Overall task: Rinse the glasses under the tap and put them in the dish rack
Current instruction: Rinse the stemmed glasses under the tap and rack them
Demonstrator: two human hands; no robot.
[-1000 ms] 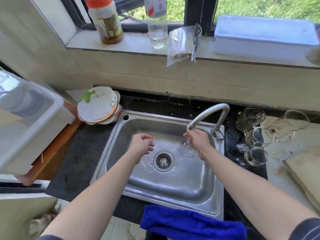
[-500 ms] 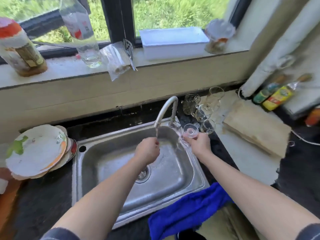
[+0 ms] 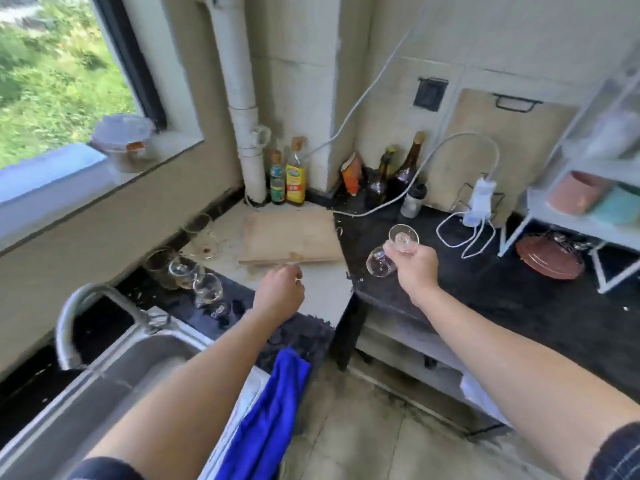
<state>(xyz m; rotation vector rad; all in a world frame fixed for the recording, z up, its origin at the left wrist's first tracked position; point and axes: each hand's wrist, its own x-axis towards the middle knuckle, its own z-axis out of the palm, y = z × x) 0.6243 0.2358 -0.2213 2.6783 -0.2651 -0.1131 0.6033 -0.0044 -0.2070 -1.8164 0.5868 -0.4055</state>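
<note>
My right hand grips a small clear stemmed glass upside down, its round foot up and its bowl pointing down-left, above the dark counter. My left hand hovers with curled fingers over the pale counter near the wooden cutting board; it holds nothing I can make out. Several used glasses stand on the counter beside the curved tap and the steel sink. A white rack with bowls on it stands at the right.
Oil and sauce bottles crowd the corner by a white pipe. A white cable and plug lie on the dark counter. A reddish plate sits under the rack. A blue cloth hangs off the sink's edge.
My view has swung right, away from the sink. My right hand carried the glass from under the tap over to the dark counter; my left hand left the sink too.
</note>
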